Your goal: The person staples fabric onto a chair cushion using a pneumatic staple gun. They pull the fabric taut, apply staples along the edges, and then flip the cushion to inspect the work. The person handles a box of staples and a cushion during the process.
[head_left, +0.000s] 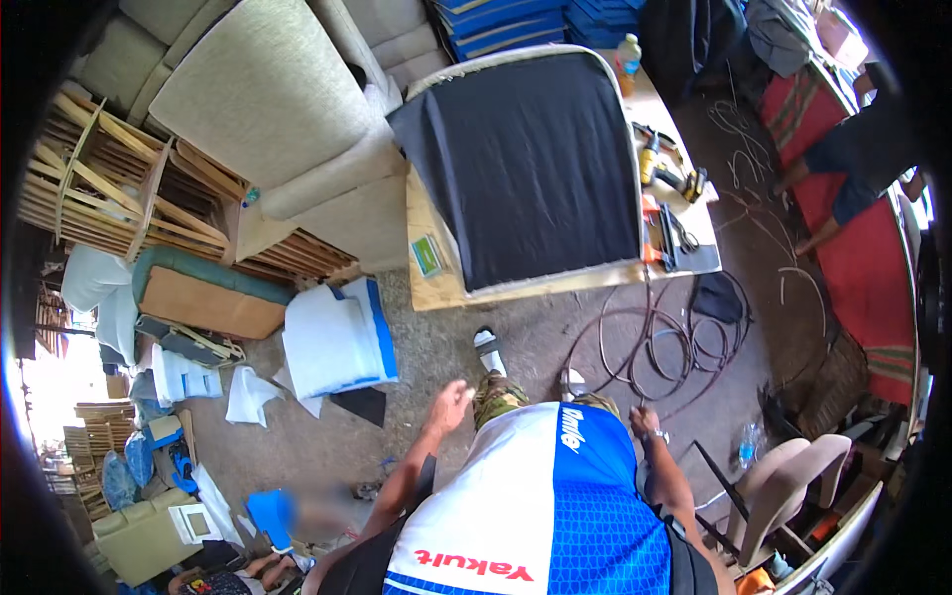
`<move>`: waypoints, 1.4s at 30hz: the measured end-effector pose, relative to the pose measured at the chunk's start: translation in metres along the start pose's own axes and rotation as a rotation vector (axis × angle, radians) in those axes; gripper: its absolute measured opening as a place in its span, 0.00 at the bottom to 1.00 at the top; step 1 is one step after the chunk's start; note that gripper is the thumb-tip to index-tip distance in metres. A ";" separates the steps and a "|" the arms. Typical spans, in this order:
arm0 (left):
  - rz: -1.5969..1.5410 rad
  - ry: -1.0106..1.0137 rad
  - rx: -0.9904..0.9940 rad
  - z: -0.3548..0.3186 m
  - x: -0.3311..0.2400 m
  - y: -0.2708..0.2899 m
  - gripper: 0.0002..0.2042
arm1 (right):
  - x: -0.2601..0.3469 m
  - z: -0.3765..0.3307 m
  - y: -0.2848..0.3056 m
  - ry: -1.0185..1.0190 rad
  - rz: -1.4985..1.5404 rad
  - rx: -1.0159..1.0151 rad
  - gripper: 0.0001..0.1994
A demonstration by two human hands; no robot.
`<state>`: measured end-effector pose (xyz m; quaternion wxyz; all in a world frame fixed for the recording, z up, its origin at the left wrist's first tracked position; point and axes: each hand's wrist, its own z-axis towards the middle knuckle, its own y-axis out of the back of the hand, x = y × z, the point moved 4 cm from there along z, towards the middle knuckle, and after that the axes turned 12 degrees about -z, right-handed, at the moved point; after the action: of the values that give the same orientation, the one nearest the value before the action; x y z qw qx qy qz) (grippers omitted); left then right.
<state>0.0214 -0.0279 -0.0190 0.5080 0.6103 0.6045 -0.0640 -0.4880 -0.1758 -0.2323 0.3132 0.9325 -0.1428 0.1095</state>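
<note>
Presently, nothing is being visibly held by the loosely curled left hand [452, 405]; the grip of the right hand [645, 423] cannot be told. Ahead, the black-covered panel [545, 169] is being supported by the table [428, 290], nearer to the left hand.

Single head-worn left fisheye, facing steeply down: wearer's shirt [501, 476] close at bottom, desk [434, 292] farther off toward top; dark rim bends edges, outskirts seem hard to read.
</note>
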 end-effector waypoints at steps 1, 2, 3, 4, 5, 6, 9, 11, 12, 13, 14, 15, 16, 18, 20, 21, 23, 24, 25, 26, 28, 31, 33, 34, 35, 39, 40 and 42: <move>0.024 0.005 -0.029 0.017 -0.011 0.009 0.22 | -0.024 -0.003 -0.029 -0.040 0.148 -0.092 0.23; -0.036 -0.128 -0.091 0.093 -0.009 0.049 0.22 | 0.027 0.006 -0.015 -0.088 0.121 -0.060 0.23; -0.135 -0.195 -0.154 0.117 -0.006 0.068 0.22 | 0.041 -0.018 -0.016 -0.118 -0.022 -0.006 0.23; -0.257 -0.260 -0.236 0.141 -0.004 0.088 0.21 | 0.067 -0.035 -0.012 -0.134 -0.156 0.047 0.23; -0.237 -0.375 -0.274 0.165 -0.026 0.113 0.21 | 0.062 -0.030 -0.032 -0.169 -0.160 0.031 0.23; -0.327 -0.412 -0.281 0.187 -0.052 0.130 0.21 | 0.048 -0.018 -0.058 -0.205 -0.163 0.011 0.22; -0.256 -0.632 -0.331 0.238 -0.153 0.177 0.21 | 0.099 -0.023 -0.069 -0.187 0.016 -0.046 0.22; -0.178 -0.849 -0.443 0.261 -0.204 0.202 0.21 | 0.135 -0.026 -0.066 -0.157 0.085 -0.074 0.22; -0.094 -0.942 -0.515 0.270 -0.229 0.214 0.21 | 0.151 -0.026 -0.061 -0.142 0.110 -0.089 0.21; -0.015 -1.036 -0.579 0.279 -0.253 0.220 0.21 | 0.164 -0.030 -0.053 -0.134 0.132 -0.105 0.21; 0.009 -1.068 -0.608 0.289 -0.269 0.230 0.22 | 0.178 -0.027 -0.044 -0.116 0.140 -0.116 0.21; 0.034 -1.098 -0.639 0.297 -0.281 0.236 0.23 | 0.189 -0.030 -0.035 -0.104 0.140 -0.120 0.21; 0.056 -1.092 -0.634 0.309 -0.296 0.237 0.24 | 0.195 -0.032 -0.029 -0.109 0.156 -0.136 0.21; 0.122 -1.071 -0.645 0.328 -0.322 0.238 0.25 | 0.203 -0.031 -0.023 -0.107 0.167 -0.147 0.21; 0.126 -1.019 -0.622 0.346 -0.338 0.234 0.25 | 0.211 -0.024 -0.017 -0.099 0.185 -0.145 0.20; 0.134 -0.989 -0.610 0.353 -0.340 0.231 0.26 | 0.214 -0.021 -0.014 -0.112 0.192 -0.139 0.18; 0.171 -0.994 -0.606 0.361 -0.342 0.228 0.25 | 0.213 -0.005 0.004 -0.104 0.162 -0.119 0.18; 0.188 -0.996 -0.613 0.362 -0.345 0.227 0.25 | 0.210 0.003 0.013 -0.098 0.145 -0.106 0.18; 0.145 -1.003 -0.604 0.361 -0.346 0.225 0.19 | 0.208 0.012 0.022 -0.085 0.130 -0.092 0.18; 0.147 -1.012 -0.612 0.365 -0.346 0.224 0.17 | 0.204 0.024 0.033 -0.065 0.107 -0.077 0.18; 0.154 -1.011 -0.636 0.372 -0.338 0.218 0.12 | 0.196 0.052 0.062 -0.019 0.052 -0.039 0.17; -0.294 -0.814 -0.520 0.364 -0.327 0.223 0.10 | 0.196 0.098 0.129 0.097 0.067 0.007 0.17; -0.440 -0.756 -0.497 0.372 -0.322 0.223 0.12 | 0.203 0.137 0.181 0.327 0.709 0.097 0.17; -0.400 -0.715 -0.544 0.380 -0.320 0.221 0.12 | 0.216 0.155 0.208 0.448 0.870 0.122 0.17; -0.348 -0.667 -0.602 0.382 -0.317 0.221 0.13 | 0.258 0.155 0.248 0.644 0.399 -0.107 0.12; -0.269 -0.528 -0.723 0.376 -0.318 0.217 0.14 | 0.453 0.094 0.392 0.829 -0.074 -0.405 0.09; -0.270 -0.534 -0.730 0.377 -0.327 0.213 0.14 | 0.484 0.083 0.416 0.993 -0.195 -0.583 0.10; -0.299 -0.674 -0.726 0.373 -0.327 0.212 0.14 | 0.558 0.050 0.439 1.050 -0.244 -0.704 0.09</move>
<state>0.3062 -0.4558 0.1451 0.8389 0.2473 0.4710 -0.1150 -0.1074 -0.6522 0.1356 0.6389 0.6055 0.1091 0.4617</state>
